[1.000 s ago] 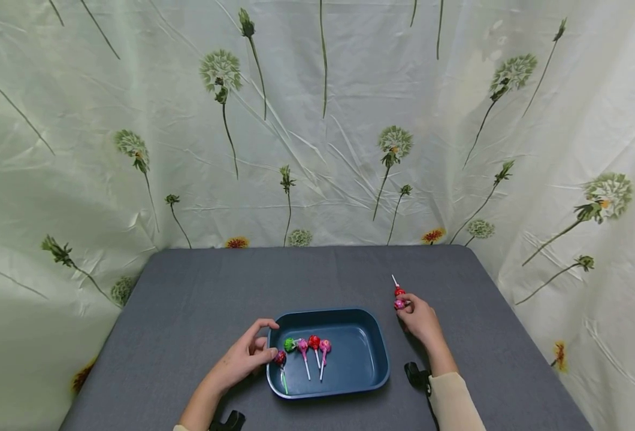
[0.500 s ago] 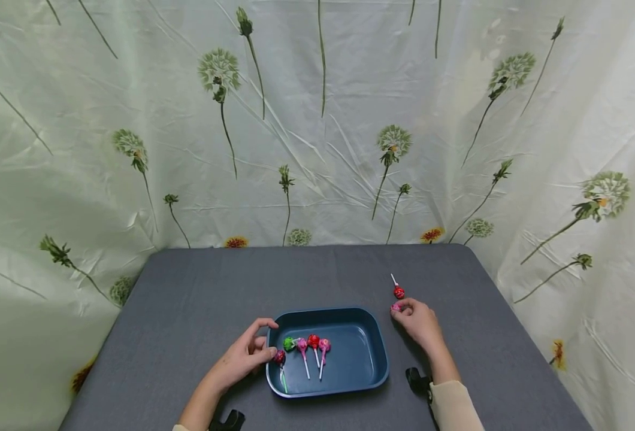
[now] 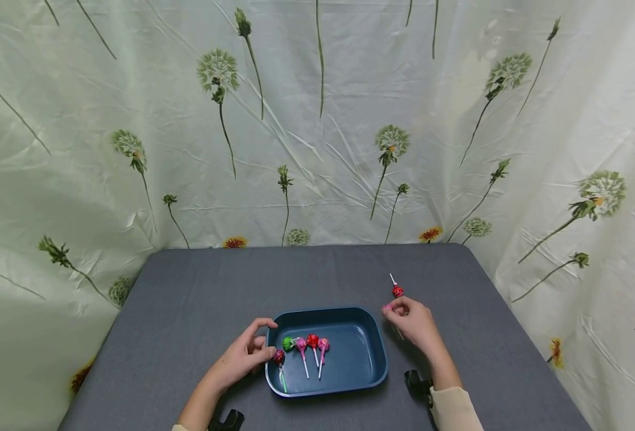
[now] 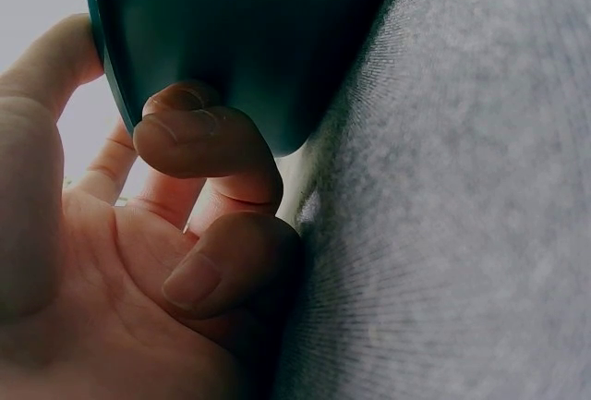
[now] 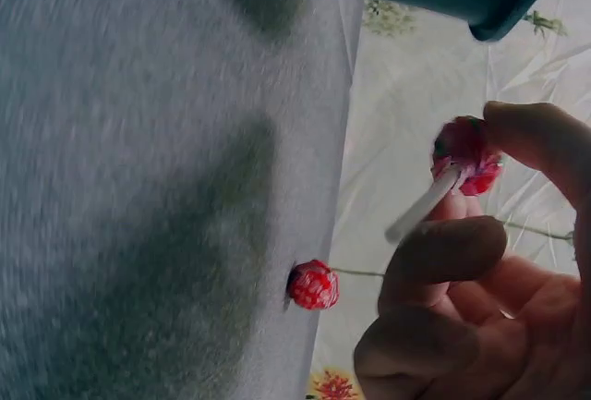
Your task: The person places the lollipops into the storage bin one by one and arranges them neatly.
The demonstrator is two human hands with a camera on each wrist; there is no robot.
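Note:
A dark blue tray sits on the table, and my left hand grips its left rim. In the left wrist view, bent fingers press against the tray's outer wall. My right hand, just beyond the tray's right side, pinches a pink-wrapped lollipop between thumb and fingertips, its white stick free below. Inside the tray, towards the left, lie a green lollipop, a red one, two pink ones and a dark red one close to my left thumb. A red lollipop lies on the table beyond my right hand.
The table has a grey cloth over it. Behind and beside it hangs a pale curtain printed with dandelions. Black wrist mounts sit below both hands, near the table surface.
My right hand has moved slightly left towards the tray with the pink lollipop, away from the red one on the table. The left hand stays at the tray's rim.

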